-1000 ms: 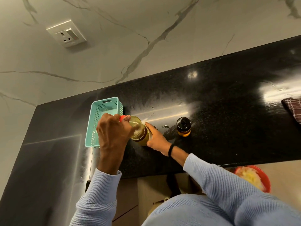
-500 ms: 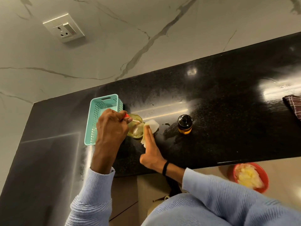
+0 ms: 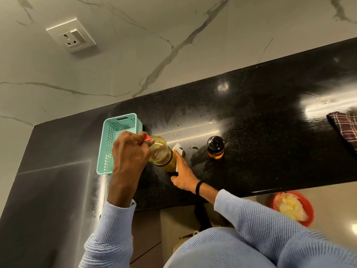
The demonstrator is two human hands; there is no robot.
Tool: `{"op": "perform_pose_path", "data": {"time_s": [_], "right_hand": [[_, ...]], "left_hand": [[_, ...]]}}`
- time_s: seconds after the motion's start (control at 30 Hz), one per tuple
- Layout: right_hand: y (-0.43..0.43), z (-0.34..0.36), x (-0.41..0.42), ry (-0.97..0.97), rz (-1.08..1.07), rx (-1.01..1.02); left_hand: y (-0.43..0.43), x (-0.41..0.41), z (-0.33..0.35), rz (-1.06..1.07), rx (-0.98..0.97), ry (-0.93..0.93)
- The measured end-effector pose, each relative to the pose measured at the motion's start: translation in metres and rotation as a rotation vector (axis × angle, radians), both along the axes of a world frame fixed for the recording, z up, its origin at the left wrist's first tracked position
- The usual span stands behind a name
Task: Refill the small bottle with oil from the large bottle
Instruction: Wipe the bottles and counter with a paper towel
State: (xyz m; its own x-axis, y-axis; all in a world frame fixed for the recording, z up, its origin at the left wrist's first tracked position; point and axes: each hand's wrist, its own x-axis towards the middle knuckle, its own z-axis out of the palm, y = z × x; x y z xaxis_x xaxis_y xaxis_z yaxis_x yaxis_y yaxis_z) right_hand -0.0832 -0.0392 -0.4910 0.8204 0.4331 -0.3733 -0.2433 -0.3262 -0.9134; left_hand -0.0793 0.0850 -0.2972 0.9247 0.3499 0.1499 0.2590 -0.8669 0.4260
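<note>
1. My left hand [image 3: 131,151] is curled tight round the red cap [image 3: 147,137] of the large bottle [image 3: 161,151]. The bottle stands on the black counter [image 3: 260,122] just beside the teal basket [image 3: 117,142].
2. My right hand [image 3: 183,176] lies with its fingers straight, pressing a white wipe [image 3: 177,148] against the bottle's side. It grasps nothing.
3. The small bottle [image 3: 215,149] stands apart to the right with its black top on and a little amber oil at its base.
4. Risk: the bottle's wall looks oily. If I lift it by that wall, I judge it may slide through my fingers.
5. Risk: my firm hold is only at the cap. A hard twist there, with just flat fingers steadying the side, could tip the bottle toward the basket or the small bottle.
6. Risk: the small bottle looks narrow at the neck, and I see no funnel. A fast pour from the big mouth would likely run over onto the counter.
7. Risk: its top is not yet off, so pouring now would spill everything.
8. Count:
   - two hands
   - one large bottle
   - one small bottle
   - one wipe
   - one basket
   - one checked cloth [image 3: 345,128] at the right edge
   - one red bowl [image 3: 275,202] below the counter edge
   - one wall socket [image 3: 71,35]
</note>
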Motion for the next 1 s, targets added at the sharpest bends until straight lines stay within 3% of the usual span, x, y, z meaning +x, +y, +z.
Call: {"op": "perform_pose_path", "data": {"time_s": [0.13, 0.2, 0.3, 0.43, 0.5, 0.57, 0.73, 0.87, 1.0], "right_hand": [[-0.009, 0.007, 0.007, -0.094, -0.238, -0.095], [-0.018, 0.016, 0.009, -0.044, -0.345, -0.078], [-0.038, 0.034, 0.001, 0.276, -0.479, 0.163], [-0.085, 0.050, -0.019, 0.635, -0.570, 0.561], [-0.114, 0.055, -0.028, 0.705, -0.592, 0.647], [-0.142, 0.058, -0.031, 0.716, -0.672, 0.680], [-0.187, 0.055, -0.013, 0.511, -0.955, 0.696], [-0.191, 0.042, 0.018, 0.176, -0.978, 0.313], [-0.178, 0.041, 0.041, -0.154, -0.748, -0.067]], "left_hand": [[0.002, -0.002, 0.000, -0.015, -0.002, 0.025], [0.004, -0.002, 0.000, -0.001, -0.034, 0.028], [-0.004, -0.011, -0.002, 0.009, 0.044, -0.055], [-0.045, -0.032, -0.003, -0.034, 0.076, -0.349], [-0.069, -0.033, -0.011, -0.151, 0.040, -0.359], [-0.087, -0.025, -0.026, -0.263, -0.005, -0.253], [-0.116, 0.008, -0.063, -0.341, -0.091, 0.041], [-0.128, 0.035, -0.084, -0.379, -0.111, 0.137], [-0.141, 0.051, -0.094, -0.402, -0.071, 0.201]]}}
